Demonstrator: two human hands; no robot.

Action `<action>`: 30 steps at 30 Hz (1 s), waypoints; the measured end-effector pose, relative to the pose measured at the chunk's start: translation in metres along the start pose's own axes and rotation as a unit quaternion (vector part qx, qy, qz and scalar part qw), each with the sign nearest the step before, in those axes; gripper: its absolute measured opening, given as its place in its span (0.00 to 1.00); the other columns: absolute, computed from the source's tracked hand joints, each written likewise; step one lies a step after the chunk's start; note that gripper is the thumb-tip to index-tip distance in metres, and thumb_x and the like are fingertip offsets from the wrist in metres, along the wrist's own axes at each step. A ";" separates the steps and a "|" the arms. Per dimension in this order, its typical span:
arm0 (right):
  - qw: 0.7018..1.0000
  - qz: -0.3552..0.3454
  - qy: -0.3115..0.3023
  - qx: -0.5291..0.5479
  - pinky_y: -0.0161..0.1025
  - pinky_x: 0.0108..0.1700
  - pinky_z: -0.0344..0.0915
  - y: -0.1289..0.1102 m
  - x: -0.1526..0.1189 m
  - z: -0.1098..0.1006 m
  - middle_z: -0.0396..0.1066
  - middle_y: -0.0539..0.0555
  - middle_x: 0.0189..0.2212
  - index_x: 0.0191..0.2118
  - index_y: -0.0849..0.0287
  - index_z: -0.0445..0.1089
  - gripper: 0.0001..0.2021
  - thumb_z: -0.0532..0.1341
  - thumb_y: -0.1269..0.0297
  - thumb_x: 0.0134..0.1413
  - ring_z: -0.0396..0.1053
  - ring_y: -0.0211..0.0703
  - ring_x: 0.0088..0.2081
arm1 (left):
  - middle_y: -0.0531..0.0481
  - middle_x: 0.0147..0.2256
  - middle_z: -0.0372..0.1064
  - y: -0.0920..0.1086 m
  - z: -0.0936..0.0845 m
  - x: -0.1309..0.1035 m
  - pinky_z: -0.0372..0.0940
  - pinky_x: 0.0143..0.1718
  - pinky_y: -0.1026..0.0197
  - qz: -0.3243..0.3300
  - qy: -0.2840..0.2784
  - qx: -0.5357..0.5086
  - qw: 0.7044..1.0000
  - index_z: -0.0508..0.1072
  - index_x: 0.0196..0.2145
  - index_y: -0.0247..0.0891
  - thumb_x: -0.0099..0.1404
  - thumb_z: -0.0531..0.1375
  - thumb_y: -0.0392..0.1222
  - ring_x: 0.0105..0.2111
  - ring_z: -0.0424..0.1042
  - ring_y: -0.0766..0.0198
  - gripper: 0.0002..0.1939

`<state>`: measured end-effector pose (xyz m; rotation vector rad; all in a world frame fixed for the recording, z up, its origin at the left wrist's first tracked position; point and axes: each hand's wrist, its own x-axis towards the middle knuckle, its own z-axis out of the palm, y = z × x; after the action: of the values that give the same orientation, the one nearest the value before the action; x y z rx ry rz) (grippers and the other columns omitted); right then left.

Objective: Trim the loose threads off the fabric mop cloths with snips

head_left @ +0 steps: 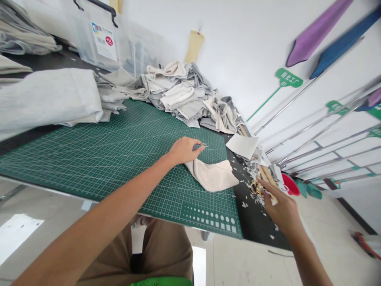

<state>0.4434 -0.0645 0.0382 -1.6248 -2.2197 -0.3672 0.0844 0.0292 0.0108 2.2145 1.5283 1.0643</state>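
Observation:
My left hand [185, 151] is closed around small thread snips [199, 146] with a blue-grey handle and pointed metal tips. Just below that hand lies a cream fabric piece [212, 175], curved like a sleeve or sock, on the green cutting mat [143, 159]; its upper end meets the hand. At the table's right side my right hand [281, 204] has its fingertips on the gold handles of scissors [256, 186]. Fabric scraps partly surround the scissors, and their blades are hard to make out.
A heap of grey and cream fabric pieces [181, 95] lies along the wall. Folded cloth [50, 95] is stacked at left, before a clear plastic bin [95, 39]. Small white scraps [244, 205] litter the black table edge. Mop poles [309, 131] lean at right, near a red basin [291, 184].

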 end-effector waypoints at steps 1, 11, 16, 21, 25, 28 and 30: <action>0.998 -0.037 0.020 0.052 0.50 0.48 0.69 -0.015 0.009 0.002 0.73 0.56 0.48 0.51 0.52 0.70 0.17 0.55 0.63 0.57 0.72 0.53 0.47 | 0.49 0.32 0.76 0.000 0.000 0.000 0.64 0.33 0.60 -0.002 0.001 0.000 1.000 0.76 0.45 0.42 0.65 0.55 0.53 0.31 0.73 0.59 0.18; 0.955 -0.126 -0.058 0.264 0.44 0.44 0.67 -0.133 0.105 0.078 0.74 0.53 0.35 0.37 0.56 0.75 0.07 0.64 0.63 0.52 0.71 0.45 0.39 | 0.47 0.35 0.76 -0.004 0.002 0.000 0.65 0.38 0.58 0.002 0.012 -0.014 1.000 0.76 0.45 0.41 0.65 0.55 0.52 0.35 0.74 0.58 0.17; 0.941 -0.150 -0.092 0.290 0.44 0.46 0.66 -0.137 0.107 0.096 0.74 0.53 0.36 0.35 0.55 0.76 0.05 0.62 0.63 0.54 0.70 0.45 0.40 | 0.48 0.35 0.76 -0.003 0.001 0.001 0.65 0.37 0.58 0.013 0.008 -0.007 1.000 0.76 0.45 0.41 0.65 0.55 0.51 0.36 0.73 0.57 0.17; 0.943 -0.169 -0.080 0.275 0.46 0.45 0.66 -0.137 0.102 0.095 0.74 0.53 0.36 0.35 0.54 0.76 0.06 0.61 0.66 0.55 0.69 0.46 0.40 | 0.48 0.36 0.76 -0.001 0.001 0.000 0.65 0.37 0.58 0.019 0.011 -0.009 1.000 0.75 0.45 0.40 0.66 0.55 0.51 0.35 0.73 0.57 0.18; 0.947 -0.181 -0.067 0.256 0.47 0.45 0.65 -0.139 0.100 0.098 0.74 0.54 0.36 0.35 0.55 0.75 0.07 0.58 0.68 0.57 0.68 0.47 0.40 | 0.49 0.35 0.76 -0.001 0.001 0.000 0.65 0.37 0.58 0.014 0.008 -0.008 1.000 0.75 0.45 0.41 0.66 0.55 0.50 0.35 0.73 0.58 0.17; 0.952 -0.164 -0.057 0.254 0.46 0.45 0.65 -0.141 0.098 0.100 0.74 0.55 0.34 0.34 0.57 0.73 0.07 0.56 0.69 0.57 0.68 0.48 0.40 | 0.48 0.36 0.76 -0.002 0.000 0.000 0.65 0.38 0.58 0.015 0.007 -0.009 1.000 0.75 0.45 0.40 0.65 0.55 0.50 0.35 0.73 0.58 0.17; 0.953 -0.150 -0.053 0.258 0.45 0.44 0.65 -0.142 0.096 0.100 0.73 0.55 0.33 0.33 0.57 0.72 0.07 0.56 0.69 0.58 0.68 0.47 0.39 | 0.48 0.36 0.76 -0.003 0.001 0.001 0.65 0.38 0.58 0.015 0.008 -0.010 1.000 0.75 0.45 0.40 0.65 0.55 0.50 0.35 0.73 0.58 0.17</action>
<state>0.2680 0.0165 -0.0093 -1.0566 -2.3791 0.2219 0.0831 0.0314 0.0092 2.2279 1.4868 1.1037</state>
